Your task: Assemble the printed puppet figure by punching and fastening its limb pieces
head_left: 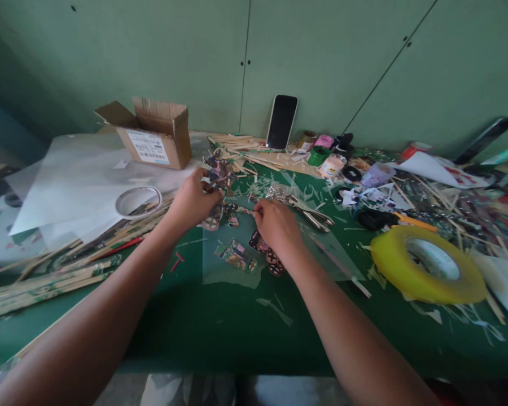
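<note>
My left hand (192,200) is closed in a pinch on a colourful printed cut-out figure (219,172) held just above the green table (220,321). My right hand (277,225) is closed in a pinch on something I cannot make out, close to the lower part of the figure. More printed cut-outs (237,255) lie on a clear plastic sheet (232,270) under and between my hands. Metal pliers or scissors (313,215) lie just right of my right hand.
An open cardboard box (154,138) and a clear tape roll (138,202) sit at the left on white sheets. Bamboo sticks (46,279) lie along the left. A phone (281,122) leans on the wall. A big yellow tape roll (427,270) and scattered scraps fill the right.
</note>
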Motion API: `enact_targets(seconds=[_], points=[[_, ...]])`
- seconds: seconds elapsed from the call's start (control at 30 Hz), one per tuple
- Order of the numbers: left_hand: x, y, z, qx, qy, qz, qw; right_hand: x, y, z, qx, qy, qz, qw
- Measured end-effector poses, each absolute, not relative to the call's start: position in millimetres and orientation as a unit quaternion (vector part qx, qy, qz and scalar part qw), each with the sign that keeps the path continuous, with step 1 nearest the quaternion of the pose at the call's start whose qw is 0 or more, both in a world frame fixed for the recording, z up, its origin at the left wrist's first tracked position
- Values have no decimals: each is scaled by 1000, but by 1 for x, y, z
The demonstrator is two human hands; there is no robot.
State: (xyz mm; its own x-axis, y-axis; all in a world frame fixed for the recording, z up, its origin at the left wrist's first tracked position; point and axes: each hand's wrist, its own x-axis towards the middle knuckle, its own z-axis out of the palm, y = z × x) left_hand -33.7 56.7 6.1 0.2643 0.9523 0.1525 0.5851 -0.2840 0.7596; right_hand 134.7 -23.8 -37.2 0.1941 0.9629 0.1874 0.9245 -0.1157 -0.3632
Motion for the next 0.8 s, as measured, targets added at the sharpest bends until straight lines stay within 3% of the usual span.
enact_targets(seconds=[0.33, 0.57, 0.8], points=[[-36, 59, 6, 740, 523, 304, 294, 138, -24, -31, -739, -637, 75, 207], [-34, 58, 4, 739, 520, 309, 297, 145, -26, -24, -761, -614, 139, 160], [-33, 57, 2, 745, 541, 288, 263, 142, -29, -20, -742, -628, 149, 180]])
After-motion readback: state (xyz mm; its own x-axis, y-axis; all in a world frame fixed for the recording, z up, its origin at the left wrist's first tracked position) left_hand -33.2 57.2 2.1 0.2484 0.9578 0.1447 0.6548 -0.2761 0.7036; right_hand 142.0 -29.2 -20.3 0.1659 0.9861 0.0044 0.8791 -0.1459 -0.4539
